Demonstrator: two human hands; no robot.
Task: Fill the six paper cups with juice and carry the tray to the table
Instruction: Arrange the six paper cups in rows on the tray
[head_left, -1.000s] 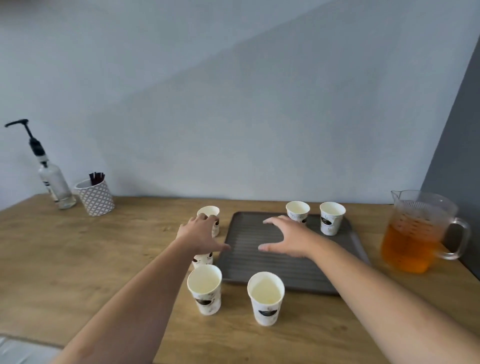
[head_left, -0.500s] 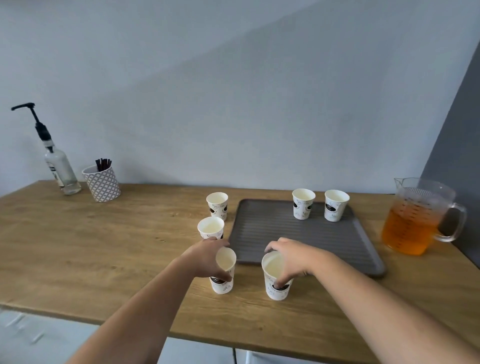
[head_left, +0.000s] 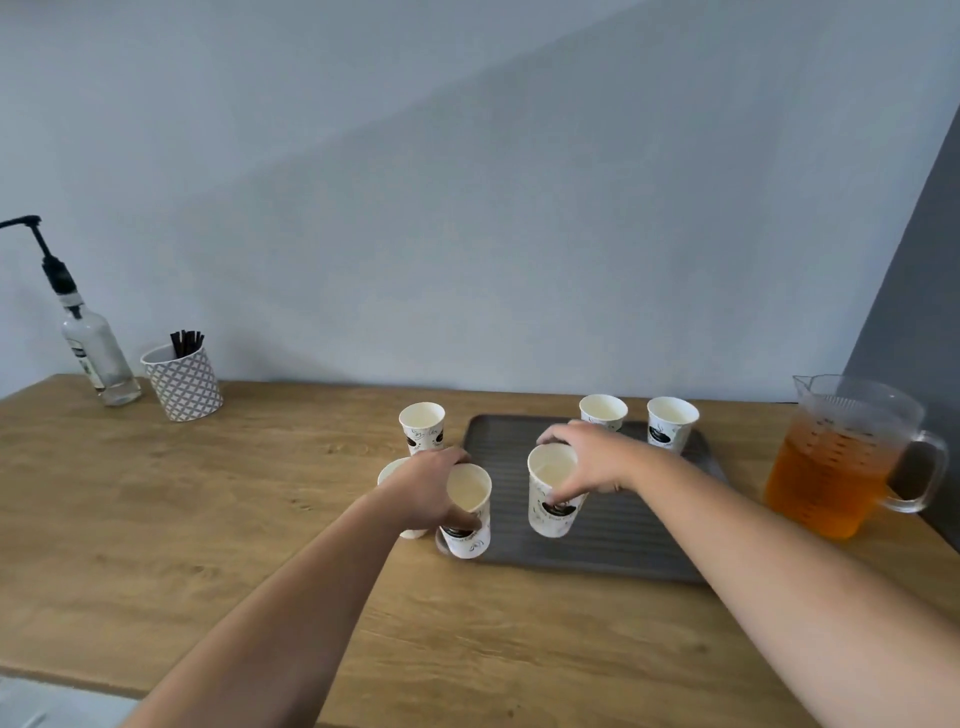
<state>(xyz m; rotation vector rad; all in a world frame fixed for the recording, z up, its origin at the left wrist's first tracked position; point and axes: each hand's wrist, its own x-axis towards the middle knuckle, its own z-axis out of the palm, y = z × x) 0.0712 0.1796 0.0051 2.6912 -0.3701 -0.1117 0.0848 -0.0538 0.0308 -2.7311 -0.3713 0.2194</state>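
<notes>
My left hand (head_left: 426, 486) grips an empty paper cup (head_left: 467, 512) at the dark grey tray's (head_left: 623, 545) left edge. My right hand (head_left: 587, 460) grips another empty cup (head_left: 553, 493), lifted and tilted over the tray. Two empty cups (head_left: 602, 411) (head_left: 671, 423) stand at the tray's back. One cup (head_left: 422, 427) stands on the counter left of the tray. Another cup (head_left: 389, 470) is mostly hidden behind my left hand. A clear jug of orange juice (head_left: 841, 457) stands to the tray's right.
The wooden counter (head_left: 208, 519) runs along a wall. At its back left stand a pump bottle (head_left: 96, 353) and a patterned pot with dark sticks (head_left: 183, 382). A dark wall panel (head_left: 919, 260) sits close behind the jug.
Both hands took the two front cups off the counter and carried them away from me, the right one over the tray, the left one to its edge.
</notes>
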